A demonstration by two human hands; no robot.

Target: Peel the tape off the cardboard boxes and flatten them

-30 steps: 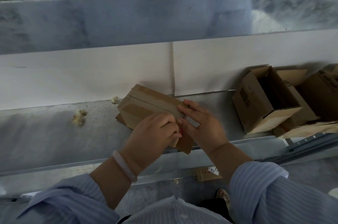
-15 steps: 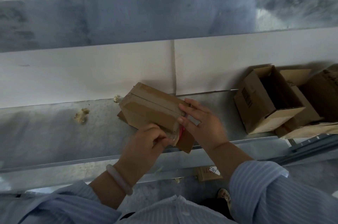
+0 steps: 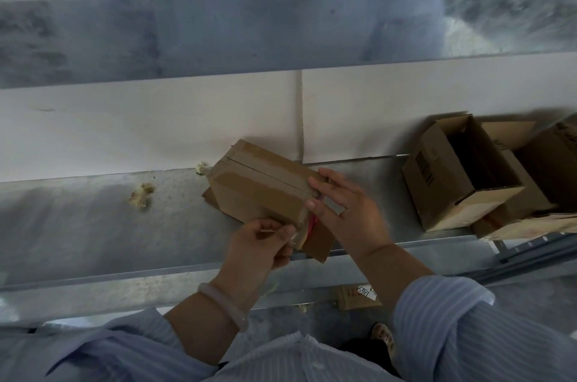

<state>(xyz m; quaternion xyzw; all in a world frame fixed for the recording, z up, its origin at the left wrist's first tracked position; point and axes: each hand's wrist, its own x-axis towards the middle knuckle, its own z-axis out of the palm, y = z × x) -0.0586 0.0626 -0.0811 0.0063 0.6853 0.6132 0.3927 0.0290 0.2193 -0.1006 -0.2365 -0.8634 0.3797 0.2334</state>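
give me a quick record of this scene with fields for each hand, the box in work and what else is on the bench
left hand: pinches tape at the near end of the taped box
right hand: rests flat on the taped box, steadying it
box state: closed, not flattened
nearby: open box to the right; tape scraps on metal bench

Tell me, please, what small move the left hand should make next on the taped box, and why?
Probably pull the tape end up and back along the top seam, peeling it away. The left hand pinches that lifted clear end at the near corner of the closed box, while the right hand lies flat on the box's right end, which should steady it against the pull.
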